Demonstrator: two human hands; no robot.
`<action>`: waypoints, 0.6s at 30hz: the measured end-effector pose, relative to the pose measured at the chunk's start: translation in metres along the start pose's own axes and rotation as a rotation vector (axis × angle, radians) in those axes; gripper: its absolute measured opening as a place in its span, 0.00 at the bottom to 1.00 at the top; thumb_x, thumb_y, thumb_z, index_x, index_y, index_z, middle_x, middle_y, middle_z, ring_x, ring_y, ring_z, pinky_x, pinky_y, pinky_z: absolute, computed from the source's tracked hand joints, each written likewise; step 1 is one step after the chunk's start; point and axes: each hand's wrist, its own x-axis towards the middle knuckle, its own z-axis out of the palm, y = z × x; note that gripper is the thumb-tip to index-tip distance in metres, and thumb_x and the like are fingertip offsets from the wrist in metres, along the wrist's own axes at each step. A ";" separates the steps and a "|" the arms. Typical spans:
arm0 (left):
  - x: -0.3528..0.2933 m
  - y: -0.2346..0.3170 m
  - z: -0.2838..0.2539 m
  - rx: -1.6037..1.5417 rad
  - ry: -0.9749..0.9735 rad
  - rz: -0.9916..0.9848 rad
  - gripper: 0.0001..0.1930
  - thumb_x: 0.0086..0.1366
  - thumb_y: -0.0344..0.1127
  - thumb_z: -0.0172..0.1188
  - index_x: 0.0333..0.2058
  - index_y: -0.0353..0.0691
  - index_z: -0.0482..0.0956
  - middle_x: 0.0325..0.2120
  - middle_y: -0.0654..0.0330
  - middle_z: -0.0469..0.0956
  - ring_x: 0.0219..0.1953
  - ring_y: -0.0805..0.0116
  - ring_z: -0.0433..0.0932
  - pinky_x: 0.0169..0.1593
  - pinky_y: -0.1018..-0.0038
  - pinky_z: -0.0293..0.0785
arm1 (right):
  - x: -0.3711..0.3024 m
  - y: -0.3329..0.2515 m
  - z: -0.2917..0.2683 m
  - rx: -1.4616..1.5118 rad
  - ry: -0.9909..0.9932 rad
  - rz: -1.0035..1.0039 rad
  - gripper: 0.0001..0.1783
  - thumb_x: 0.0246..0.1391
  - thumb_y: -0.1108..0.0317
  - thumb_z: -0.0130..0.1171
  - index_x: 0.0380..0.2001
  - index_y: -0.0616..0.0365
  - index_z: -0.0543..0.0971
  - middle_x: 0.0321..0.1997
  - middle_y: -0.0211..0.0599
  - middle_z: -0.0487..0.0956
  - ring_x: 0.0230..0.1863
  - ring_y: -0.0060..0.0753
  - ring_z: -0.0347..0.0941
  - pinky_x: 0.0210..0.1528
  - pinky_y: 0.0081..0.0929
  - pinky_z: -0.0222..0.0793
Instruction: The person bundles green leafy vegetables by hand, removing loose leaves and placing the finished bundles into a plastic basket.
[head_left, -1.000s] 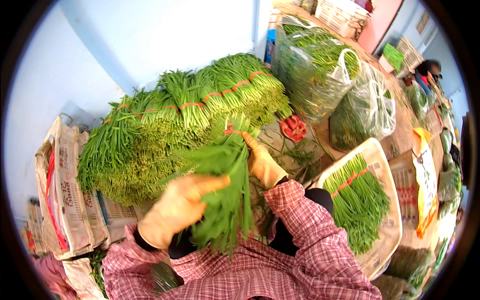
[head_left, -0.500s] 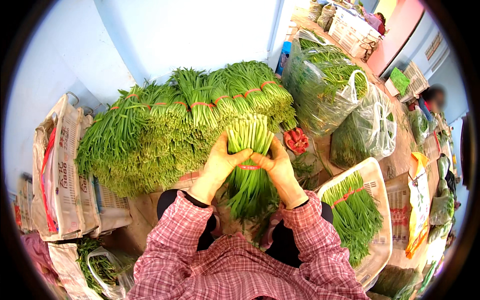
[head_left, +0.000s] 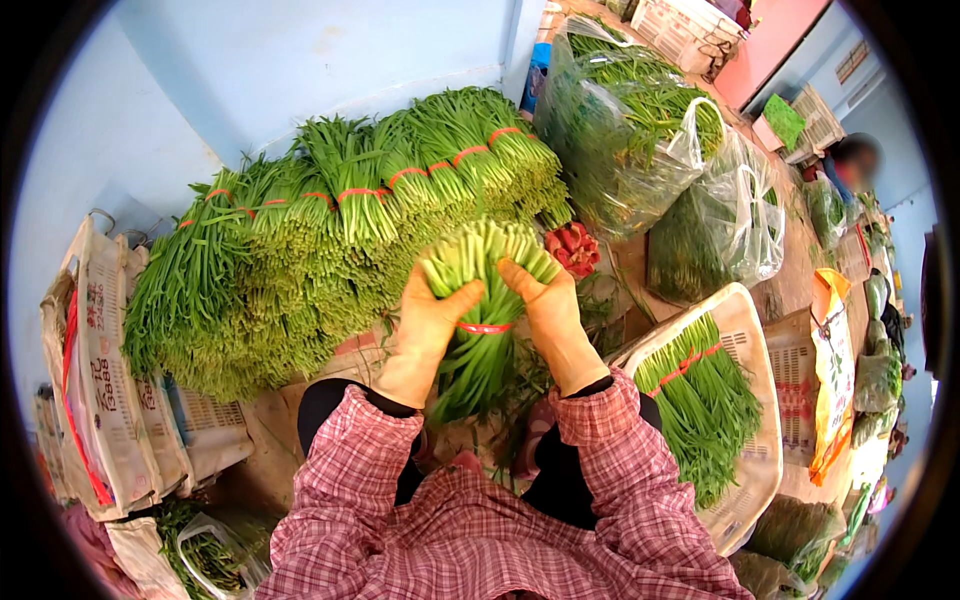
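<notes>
Between my two hands stands a bunch of leafy green stems (head_left: 478, 270), pale cut ends up and leaves hanging down. A red band (head_left: 484, 328) circles it below the cut ends. My left hand (head_left: 425, 320) wraps the bunch's left side, thumb across the stems above the band. My right hand (head_left: 550, 315) grips the right side, its thumb higher, close to the cut ends. The fingers behind the bunch are hidden. Just beyond my hands lies a big pile of similar banded bunches (head_left: 270, 310). A clump of red bands (head_left: 572, 248) sits beside the pile's right end.
At my right, a pale plastic crate (head_left: 768, 440) holds a banded bunch (head_left: 700, 410). Clear plastic bags (head_left: 640, 150) of greens stand at the far right. Stacked crates (head_left: 110, 370) stand at the left. A pale blue wall (head_left: 330, 60) rises behind the pile. Another person (head_left: 850, 165) is far right.
My right thumb has moved up from the band toward the cut ends, which now spread wider and tilt. Both hands and the bunch have shifted slightly left in view, and the whole scene has shifted.
</notes>
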 end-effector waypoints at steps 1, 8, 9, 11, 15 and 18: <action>0.001 -0.001 -0.005 -0.005 0.067 -0.049 0.31 0.55 0.21 0.69 0.58 0.35 0.68 0.49 0.59 0.78 0.49 0.66 0.77 0.56 0.70 0.73 | 0.004 0.001 0.003 0.005 0.010 0.022 0.20 0.55 0.68 0.66 0.50 0.64 0.77 0.45 0.35 0.82 0.46 0.25 0.77 0.49 0.24 0.72; -0.011 -0.020 -0.015 0.041 0.183 -0.348 0.23 0.56 0.18 0.61 0.52 0.34 0.74 0.45 0.57 0.80 0.44 0.63 0.80 0.49 0.69 0.77 | 0.075 0.018 -0.076 -0.488 -0.348 0.278 0.36 0.58 0.46 0.61 0.59 0.64 0.73 0.53 0.47 0.80 0.54 0.41 0.75 0.55 0.36 0.71; -0.012 -0.025 -0.017 0.056 0.209 -0.382 0.22 0.55 0.17 0.61 0.51 0.33 0.75 0.45 0.56 0.80 0.43 0.63 0.80 0.48 0.69 0.78 | 0.099 0.032 -0.102 -0.635 -0.240 0.303 0.31 0.59 0.48 0.60 0.57 0.59 0.76 0.52 0.45 0.81 0.53 0.42 0.76 0.54 0.38 0.72; -0.010 -0.020 -0.010 0.012 0.183 -0.441 0.25 0.55 0.18 0.63 0.54 0.32 0.72 0.46 0.57 0.80 0.43 0.64 0.80 0.51 0.68 0.78 | 0.147 0.076 -0.173 -1.061 0.007 0.241 0.27 0.59 0.51 0.60 0.55 0.57 0.77 0.43 0.39 0.84 0.49 0.34 0.79 0.47 0.34 0.75; -0.007 -0.013 0.000 0.007 0.199 -0.492 0.27 0.55 0.21 0.66 0.55 0.32 0.71 0.45 0.56 0.79 0.44 0.63 0.80 0.50 0.68 0.78 | 0.210 0.165 -0.261 -1.622 0.089 0.369 0.29 0.59 0.61 0.58 0.65 0.43 0.69 0.63 0.44 0.72 0.55 0.44 0.76 0.51 0.38 0.75; 0.004 -0.010 0.004 0.010 0.244 -0.519 0.30 0.53 0.23 0.68 0.55 0.31 0.70 0.46 0.55 0.79 0.45 0.63 0.80 0.51 0.68 0.77 | 0.233 0.186 -0.278 -1.857 -0.063 0.572 0.32 0.59 0.67 0.55 0.67 0.40 0.66 0.75 0.38 0.51 0.58 0.43 0.74 0.55 0.36 0.74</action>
